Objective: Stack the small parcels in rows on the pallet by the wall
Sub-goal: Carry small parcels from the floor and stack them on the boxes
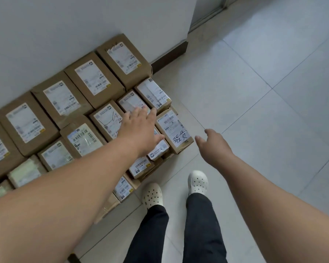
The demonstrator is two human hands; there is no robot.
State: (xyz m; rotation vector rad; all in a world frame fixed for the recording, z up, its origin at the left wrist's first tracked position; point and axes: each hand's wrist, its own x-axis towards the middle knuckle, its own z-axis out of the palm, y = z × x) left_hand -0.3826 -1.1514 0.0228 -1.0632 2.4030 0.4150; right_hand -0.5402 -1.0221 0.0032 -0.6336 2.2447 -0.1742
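Brown cardboard parcels with white shipping labels lie in rows along the white wall. Larger boxes (pixel 92 78) form the back row; smaller parcels (pixel 152 92) fill the front rows. My left hand (pixel 141 128) hovers flat over the small parcels, fingers spread, holding nothing. One small parcel with black handwriting on its label (pixel 176 130) sits at the right end of the stack. My right hand (pixel 213 143) hangs beside that parcel, over the floor, fingers loosely apart and empty. The pallet itself is hidden under the parcels.
Pale floor tiles (pixel 254 111) spread to the right. A dark skirting board (pixel 169 56) runs along the wall (pixel 65 25) up to a corner. My feet in white clogs (pixel 198 182) stand just in front of the stack.
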